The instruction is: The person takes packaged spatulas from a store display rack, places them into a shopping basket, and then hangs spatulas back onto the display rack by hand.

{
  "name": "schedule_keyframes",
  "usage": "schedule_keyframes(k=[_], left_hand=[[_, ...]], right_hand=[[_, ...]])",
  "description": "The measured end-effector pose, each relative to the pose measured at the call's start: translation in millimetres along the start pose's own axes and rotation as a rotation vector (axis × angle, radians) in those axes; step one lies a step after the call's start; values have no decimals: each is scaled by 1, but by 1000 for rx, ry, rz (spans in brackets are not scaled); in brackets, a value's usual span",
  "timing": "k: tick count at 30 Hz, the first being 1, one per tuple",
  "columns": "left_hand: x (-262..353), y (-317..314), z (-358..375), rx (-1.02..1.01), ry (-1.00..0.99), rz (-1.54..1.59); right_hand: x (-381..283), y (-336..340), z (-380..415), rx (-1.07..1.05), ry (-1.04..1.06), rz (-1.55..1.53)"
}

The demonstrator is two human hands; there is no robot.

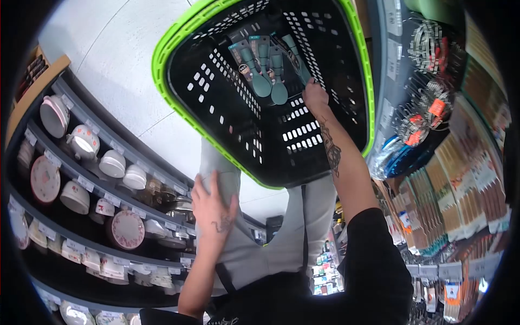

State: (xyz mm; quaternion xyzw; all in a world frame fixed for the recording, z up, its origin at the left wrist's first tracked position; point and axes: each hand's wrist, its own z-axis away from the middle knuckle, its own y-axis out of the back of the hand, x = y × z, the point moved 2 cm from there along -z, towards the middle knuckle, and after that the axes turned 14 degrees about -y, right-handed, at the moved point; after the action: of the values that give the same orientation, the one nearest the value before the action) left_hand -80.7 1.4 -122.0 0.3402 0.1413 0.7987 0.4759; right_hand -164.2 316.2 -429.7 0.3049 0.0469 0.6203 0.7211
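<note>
A black shopping basket [336, 54] with a bright green rim [162, 76] is in front of my legs. Several carded grey-green kitchen utensils lie inside it, among them a spoon [260, 84] and a second spoon [278, 92]. My right hand [316, 97] reaches into the basket, its fingers closed at the lower end of another grey-green utensil [297, 57]; the shape of that end is partly hidden by the hand. My left hand [213, 203] rests on my grey trouser leg with its fingers apart, holding nothing.
Shelves of bowls [112, 163] and plates [128, 229] curve along the left. On the right hang packaged goods, including wire-like items with orange tags [414, 127] and packs of wooden-looking sticks [422, 200]. Pale floor tiles [130, 65] show beyond the basket.
</note>
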Motion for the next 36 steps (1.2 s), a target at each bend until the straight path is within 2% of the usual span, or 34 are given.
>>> schedule_keyframes(k=[1,5,8,9,10,14,18,20,22,23,24,26,27,28,30,31,32,34,36], left_hand=[[3,-4,-10,-54,-1,-215],[-15,-15,-23,-36,4,-122],[-13,-15,-24,-59,-21,-125],[-12,-17,-26,-52,-40,-143],[-10,-18,-26,-52,-46,-153],[-11,-24,-28,-49,-47,-181],[-13,-22,-27,-60,-43,-174],[-14,-23,-27,-73,-3,-136],[-10,-21,-28,-86,11,-125],[-10,-22,-30,-78,5,-120],[-9,-22,-30,-71,1,-116],[-9,-21,-31,-76,2,-114],[-9,-21,-32,-79,4,-112],[-8,-20,-33,-79,6,-116],[-5,-20,-36,-80,-5,-90],[-4,-20,-36,-82,-5,-93],[-3,-21,-37,-78,-12,-93],[-1,-20,-37,-75,-19,-92],[0,-20,-38,-61,-30,-74]], right_hand=[[-3,-14,-12,36,5,49],[-10,-36,-47,139,93,142],[-26,-36,-25,142,224,45],[-38,-37,-13,195,224,54],[-44,-35,5,256,325,28],[-83,-71,26,379,351,-114],[-105,-88,40,269,273,-265],[-90,-86,29,51,39,-476],[-69,-81,25,246,-145,-560],[-61,-89,18,175,-195,-604],[-55,-103,9,173,-198,-605],[-56,-123,-8,-68,-38,-869],[-58,-128,-14,-162,-81,-1041],[-62,-133,-18,-167,-79,-1044],[-69,-125,-14,-242,-209,-1267],[-72,-113,-8,-319,-136,-1317],[-79,-101,-4,-319,-135,-1319],[-92,-87,3,-185,-178,-1080],[-107,-90,-5,-198,-173,-1079]])
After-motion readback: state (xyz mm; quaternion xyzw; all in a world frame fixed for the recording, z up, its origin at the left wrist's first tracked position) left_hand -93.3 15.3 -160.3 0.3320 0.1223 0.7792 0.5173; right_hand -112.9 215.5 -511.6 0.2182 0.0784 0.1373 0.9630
